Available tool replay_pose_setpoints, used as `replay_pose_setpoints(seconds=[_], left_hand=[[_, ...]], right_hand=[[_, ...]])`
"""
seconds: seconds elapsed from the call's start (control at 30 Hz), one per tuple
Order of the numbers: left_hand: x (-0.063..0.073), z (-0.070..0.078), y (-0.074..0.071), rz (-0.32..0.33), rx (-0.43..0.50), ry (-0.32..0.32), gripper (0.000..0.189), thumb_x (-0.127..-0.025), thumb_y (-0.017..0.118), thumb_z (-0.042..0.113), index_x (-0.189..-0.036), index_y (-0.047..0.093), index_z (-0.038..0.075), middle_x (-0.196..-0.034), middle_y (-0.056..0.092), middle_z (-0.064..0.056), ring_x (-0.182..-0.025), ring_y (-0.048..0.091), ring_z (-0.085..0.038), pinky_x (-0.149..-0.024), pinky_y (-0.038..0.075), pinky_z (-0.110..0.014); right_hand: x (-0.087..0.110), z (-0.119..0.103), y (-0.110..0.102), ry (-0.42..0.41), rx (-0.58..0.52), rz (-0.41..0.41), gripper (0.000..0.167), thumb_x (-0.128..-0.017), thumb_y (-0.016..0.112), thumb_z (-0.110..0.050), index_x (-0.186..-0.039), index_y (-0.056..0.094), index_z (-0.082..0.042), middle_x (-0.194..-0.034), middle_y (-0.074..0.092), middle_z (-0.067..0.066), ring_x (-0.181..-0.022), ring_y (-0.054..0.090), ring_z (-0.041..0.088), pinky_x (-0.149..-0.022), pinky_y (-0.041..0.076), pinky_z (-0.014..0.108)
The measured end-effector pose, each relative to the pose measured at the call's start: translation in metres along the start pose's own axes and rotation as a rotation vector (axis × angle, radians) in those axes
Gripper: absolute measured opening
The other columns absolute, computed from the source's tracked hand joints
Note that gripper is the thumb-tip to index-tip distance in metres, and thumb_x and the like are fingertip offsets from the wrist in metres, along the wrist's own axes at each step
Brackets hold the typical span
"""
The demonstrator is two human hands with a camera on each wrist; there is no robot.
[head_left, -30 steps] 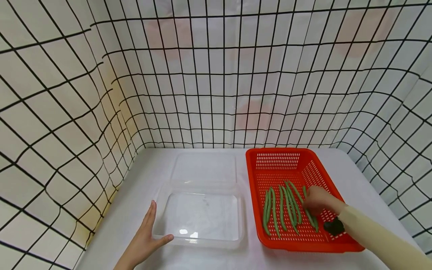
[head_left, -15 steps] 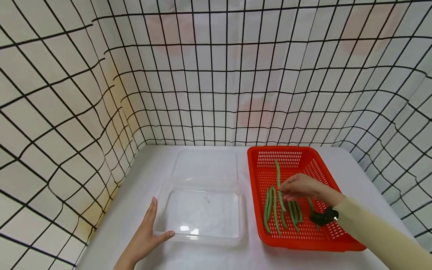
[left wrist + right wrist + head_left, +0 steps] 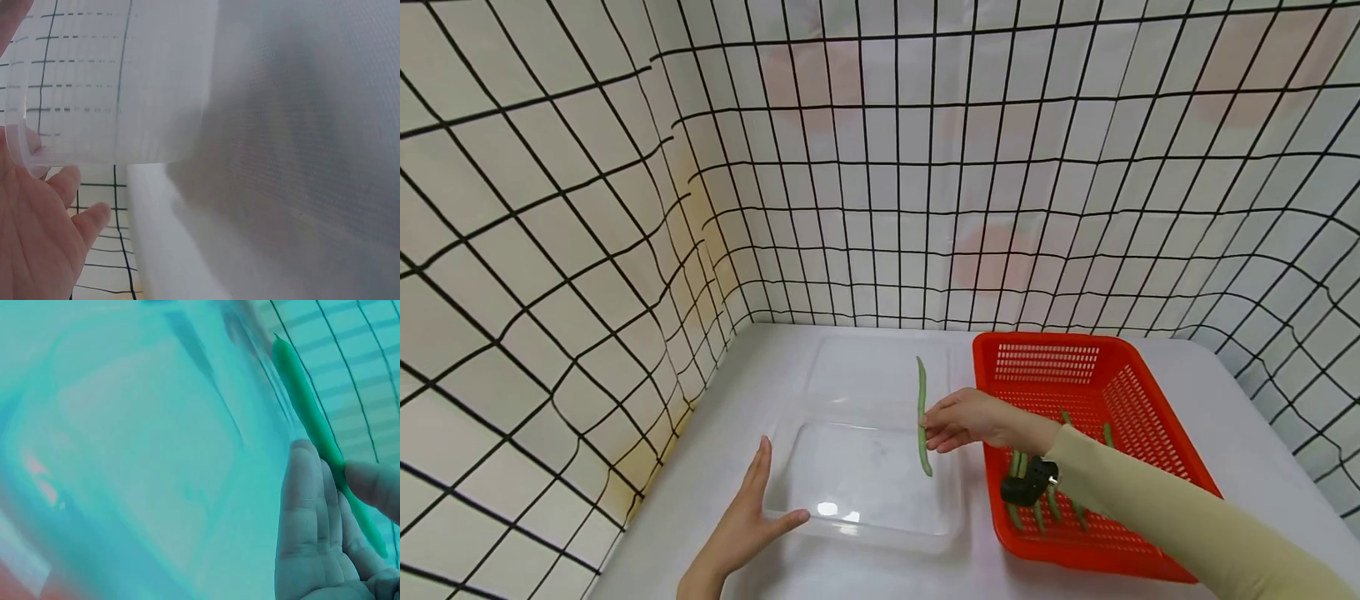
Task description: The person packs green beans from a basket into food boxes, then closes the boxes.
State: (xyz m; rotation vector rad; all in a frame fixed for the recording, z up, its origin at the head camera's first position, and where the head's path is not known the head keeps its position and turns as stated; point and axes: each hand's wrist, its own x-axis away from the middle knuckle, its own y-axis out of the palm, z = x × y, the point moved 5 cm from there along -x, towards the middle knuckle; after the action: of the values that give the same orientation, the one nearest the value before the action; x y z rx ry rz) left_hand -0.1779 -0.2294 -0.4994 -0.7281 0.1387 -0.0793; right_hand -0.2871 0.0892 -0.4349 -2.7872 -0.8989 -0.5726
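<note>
My right hand pinches a single green bean between thumb and fingers, above the right side of a clear plastic container. In the right wrist view the green bean lies between the thumb and the fingertips. At the container's left front corner is my left hand, thumb and fingers spread apart along the rim. The left wrist view has the left hand right at the container's wall. Inside the red basket lie several more green beans, partly hidden by the right forearm.
Behind the container a clear flat lid lies on the white table. Black wire mesh over white cloth walls in the back and sides. A dark wrist device hangs under the right wrist, over the basket.
The right hand has picked a green bean out of the red basket and carried it left over the clear container. The left hand stays at the container's corner; the head view has shifted slightly.
</note>
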Motion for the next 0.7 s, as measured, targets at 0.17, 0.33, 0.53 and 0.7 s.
replay_pose_setpoints(seconds=[0.17,0.33,0.53,0.7], left_hand=[[-0.002,0.000,-0.001,0.000,0.031,-0.021,0.117,-0.073,0.080,0.044,-0.153,-0.003,0.023,-0.158,0.000,-0.006,-0.142,0.006,-0.032,-0.106,0.016,-0.060],[-0.002,-0.002,0.000,-0.008,0.054,-0.045,0.118,-0.073,0.081,0.041,-0.153,-0.003,0.024,-0.158,0.000,-0.004,-0.142,0.006,-0.029,-0.107,0.016,-0.058],[0.000,-0.003,0.002,-0.007,0.064,-0.049,0.117,-0.073,0.082,0.039,-0.153,-0.002,0.022,-0.158,0.000,-0.003,-0.142,0.006,-0.027,-0.108,0.016,-0.056],[0.001,-0.003,0.000,0.000,0.067,-0.041,0.116,-0.073,0.081,0.040,-0.153,-0.003,0.027,-0.158,0.001,-0.002,-0.142,0.006,-0.026,-0.107,0.016,-0.058]], right_hand=[[-0.030,0.000,0.046,0.016,-0.020,-0.086,0.018,-0.089,0.066,-0.010,-0.095,0.069,0.007,-0.081,0.069,0.018,-0.067,0.068,0.020,-0.070,0.055,0.036],[-0.055,0.009,0.086,0.050,-0.003,-0.130,0.014,-0.087,0.067,-0.007,-0.090,0.069,0.006,-0.079,0.069,0.017,-0.063,0.068,0.019,-0.066,0.056,0.034],[-0.075,0.023,0.119,0.095,-0.001,-0.169,0.010,-0.085,0.067,-0.004,-0.084,0.068,0.006,-0.076,0.068,0.016,-0.060,0.066,0.017,-0.063,0.056,0.032],[-0.092,0.030,0.133,0.119,-0.004,-0.165,0.012,-0.087,0.066,-0.005,-0.083,0.069,0.006,-0.074,0.067,0.014,-0.059,0.065,0.015,-0.063,0.056,0.029]])
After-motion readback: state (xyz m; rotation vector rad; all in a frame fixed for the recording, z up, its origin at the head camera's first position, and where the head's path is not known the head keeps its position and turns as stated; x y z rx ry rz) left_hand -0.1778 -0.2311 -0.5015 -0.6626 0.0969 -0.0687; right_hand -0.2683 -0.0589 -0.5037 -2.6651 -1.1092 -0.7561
